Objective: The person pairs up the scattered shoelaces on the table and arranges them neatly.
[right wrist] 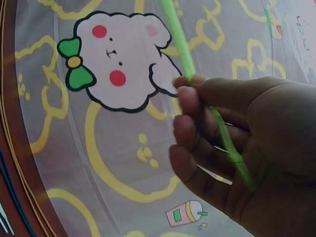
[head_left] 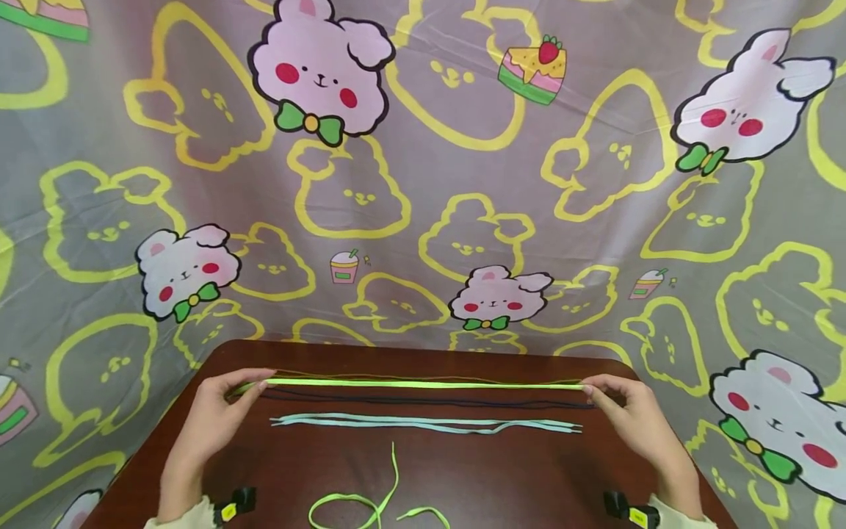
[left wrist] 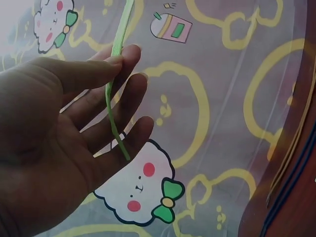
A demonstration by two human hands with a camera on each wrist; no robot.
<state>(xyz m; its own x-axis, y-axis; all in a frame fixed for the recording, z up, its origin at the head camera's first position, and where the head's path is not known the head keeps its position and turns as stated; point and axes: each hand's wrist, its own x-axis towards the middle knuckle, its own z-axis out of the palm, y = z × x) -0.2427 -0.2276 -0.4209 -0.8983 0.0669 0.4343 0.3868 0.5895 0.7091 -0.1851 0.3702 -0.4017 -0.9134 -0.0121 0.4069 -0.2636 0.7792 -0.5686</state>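
Note:
A bright green shoelace is stretched straight from side to side between the hands in the head view. My left hand pinches it near one end between thumb and forefinger. In the left wrist view, the loose tip of that shoelace hangs down across the other fingers. At the far side my right hand pinches near the other end, thumb against forefinger. Its tail trails down past the palm in the right wrist view, where the taut shoelace rises from the fingertips.
Light blue laces lie across the brown table, with dark blue laces and a thin tan lace behind. Another green lace lies loosely curled at the front. A patterned curtain surrounds the table's back and sides.

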